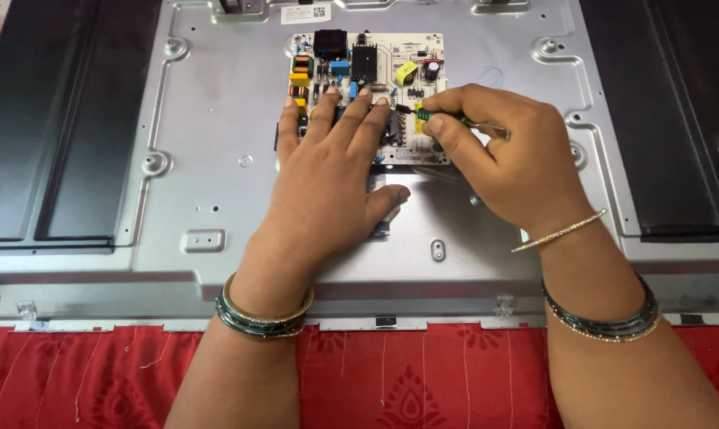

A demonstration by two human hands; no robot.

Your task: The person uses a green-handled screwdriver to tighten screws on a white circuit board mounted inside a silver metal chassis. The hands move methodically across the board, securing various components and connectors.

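Observation:
A white circuit board with black, yellow, orange and blue components lies on a large grey metal back panel. My left hand lies flat on the lower part of the board, fingers spread, thumb on the panel. My right hand is closed around a small tool with a green handle, its dark tip pointing left at the board near my left fingertips. Both wrists wear bangles.
Black plastic frame sections flank the panel at left and right. A red patterned cloth covers the surface along the near edge. A white label sits at the panel's top edge.

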